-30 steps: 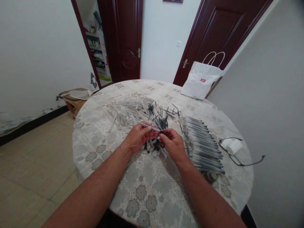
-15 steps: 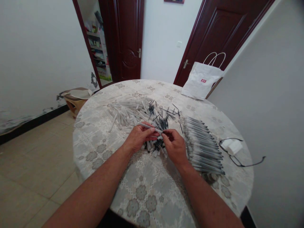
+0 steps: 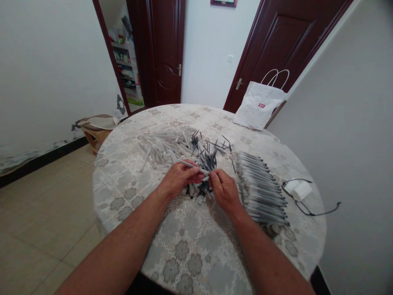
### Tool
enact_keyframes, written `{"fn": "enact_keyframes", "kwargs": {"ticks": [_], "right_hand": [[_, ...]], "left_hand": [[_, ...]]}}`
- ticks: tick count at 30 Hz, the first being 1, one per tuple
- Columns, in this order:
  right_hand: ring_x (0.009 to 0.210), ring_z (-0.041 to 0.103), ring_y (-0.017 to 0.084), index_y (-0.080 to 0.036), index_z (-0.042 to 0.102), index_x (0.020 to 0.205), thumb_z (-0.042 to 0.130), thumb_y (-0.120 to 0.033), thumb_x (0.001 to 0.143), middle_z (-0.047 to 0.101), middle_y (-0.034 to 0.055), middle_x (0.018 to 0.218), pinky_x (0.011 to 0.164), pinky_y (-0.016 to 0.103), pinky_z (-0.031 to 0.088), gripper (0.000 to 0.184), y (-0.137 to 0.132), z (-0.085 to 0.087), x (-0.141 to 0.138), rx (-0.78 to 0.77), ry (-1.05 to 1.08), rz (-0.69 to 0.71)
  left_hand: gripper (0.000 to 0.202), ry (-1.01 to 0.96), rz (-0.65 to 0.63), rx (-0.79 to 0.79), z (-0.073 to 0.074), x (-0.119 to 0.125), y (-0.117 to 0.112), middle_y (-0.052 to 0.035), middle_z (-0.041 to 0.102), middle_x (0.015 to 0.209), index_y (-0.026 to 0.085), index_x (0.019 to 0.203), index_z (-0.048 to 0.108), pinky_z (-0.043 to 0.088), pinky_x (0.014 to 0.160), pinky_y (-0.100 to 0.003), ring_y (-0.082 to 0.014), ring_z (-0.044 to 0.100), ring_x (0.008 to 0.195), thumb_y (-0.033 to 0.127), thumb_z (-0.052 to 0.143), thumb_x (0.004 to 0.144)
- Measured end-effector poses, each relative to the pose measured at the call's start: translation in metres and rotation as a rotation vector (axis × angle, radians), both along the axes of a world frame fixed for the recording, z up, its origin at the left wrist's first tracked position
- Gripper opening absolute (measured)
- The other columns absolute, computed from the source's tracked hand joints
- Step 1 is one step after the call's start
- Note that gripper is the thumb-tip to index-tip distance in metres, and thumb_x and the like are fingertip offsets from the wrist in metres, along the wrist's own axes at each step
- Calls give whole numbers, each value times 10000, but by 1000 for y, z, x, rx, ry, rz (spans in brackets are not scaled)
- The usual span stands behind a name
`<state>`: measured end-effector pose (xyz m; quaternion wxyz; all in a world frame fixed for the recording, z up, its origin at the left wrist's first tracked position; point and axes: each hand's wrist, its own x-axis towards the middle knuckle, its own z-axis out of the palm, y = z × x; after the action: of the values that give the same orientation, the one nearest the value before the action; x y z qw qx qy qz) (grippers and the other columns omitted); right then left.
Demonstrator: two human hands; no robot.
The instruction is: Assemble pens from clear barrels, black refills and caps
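My left hand [image 3: 179, 180] is closed round a clear pen barrel [image 3: 190, 164] that slants up to the left over the round table [image 3: 196, 246]. My right hand [image 3: 224, 189] pinches at the barrel's near end, thumb and fingers pressed together; what it grips there is too small to make out. Under both hands lies a small heap of short black and clear pen parts [image 3: 199, 190]. Just beyond are loose black refills [image 3: 210, 153] and a heap of clear barrels [image 3: 162, 145]. A neat row of finished pens [image 3: 262, 190] lies to the right.
Black-rimmed glasses [image 3: 307, 196] lie on a folded white cloth near the table's right edge. A white paper bag [image 3: 259, 104] leans at the far side by a dark door. A low stool [image 3: 96, 127] stands on the tiled floor at the left.
My right hand has slid a little to the left and closer to the barrel's end. The left hand has barely moved.
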<state>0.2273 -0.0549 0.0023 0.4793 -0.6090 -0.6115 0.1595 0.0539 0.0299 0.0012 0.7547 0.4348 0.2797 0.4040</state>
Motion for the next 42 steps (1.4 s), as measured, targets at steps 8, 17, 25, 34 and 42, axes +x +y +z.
{"fn": "enact_keyframes", "kwargs": {"ticks": [8, 17, 25, 34, 42], "right_hand": [[740, 612, 167, -212, 594, 1183, 578, -402, 967, 681, 20, 923, 703, 271, 457, 288, -1, -1, -7, 31, 77, -28], [636, 539, 150, -225, 599, 804, 415, -415, 1042, 589, -19, 668, 628, 260, 381, 357, -1, 2, -9, -20, -13, -7], [742, 604, 167, -223, 605, 1107, 549, -380, 971, 666, 13, 883, 717, 274, 447, 215, -3, 2, -11, 40, 34, -22], [646, 525, 157, -236, 554, 809, 401, -396, 1047, 553, -21, 675, 629, 264, 376, 325, -1, -3, -11, -15, 1, -14], [710, 585, 163, -224, 587, 1083, 531, -411, 983, 633, -5, 831, 684, 264, 432, 219, -2, -1, -11, 47, 52, -16]], "left_hand": [[331, 29, 5, 1, 5, 0, -1, -95, 784, 868, 148, 938, 647, 632, 758, -367, -234, 773, 788, 324, 861, 756], [357, 29, 2, -2, 4, 0, -1, -85, 782, 838, 150, 929, 642, 633, 750, -359, -231, 772, 761, 310, 887, 724], [334, 41, 5, 4, 5, -2, 0, -99, 787, 867, 150, 941, 641, 630, 769, -355, -229, 773, 792, 319, 863, 756], [329, 53, -12, 11, 7, 0, -1, -89, 784, 848, 150, 904, 650, 632, 759, -348, -222, 769, 776, 331, 873, 743], [337, 46, 8, 5, 4, -2, 1, -100, 789, 877, 151, 936, 656, 630, 775, -358, -227, 772, 783, 334, 867, 747]]}}
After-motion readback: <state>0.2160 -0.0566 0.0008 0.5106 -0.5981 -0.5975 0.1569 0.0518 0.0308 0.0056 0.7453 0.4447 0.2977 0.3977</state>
